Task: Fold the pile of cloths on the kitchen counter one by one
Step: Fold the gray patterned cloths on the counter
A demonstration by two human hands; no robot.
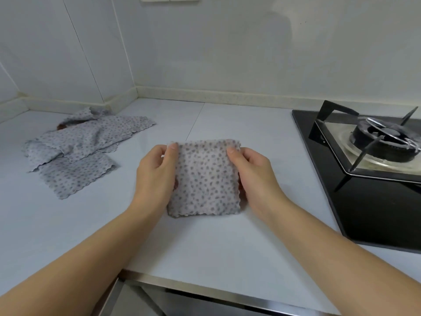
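Note:
A small spotted grey cloth (205, 179), folded into a rough square, lies on the white counter (205, 247) in the middle of the view. My left hand (155, 176) grips its upper left edge, thumb on top. My right hand (252, 172) pinches the upper right edge the same way. The cloth's far edge is lifted slightly off the counter. A loose pile of unfolded spotted cloths (84, 144) lies at the back left, with one flat cloth (75, 176) sticking out toward me.
A black gas hob (364, 179) with a burner and pan support (385, 140) fills the right side. White walls close the back and left. The counter's front edge runs below my forearms.

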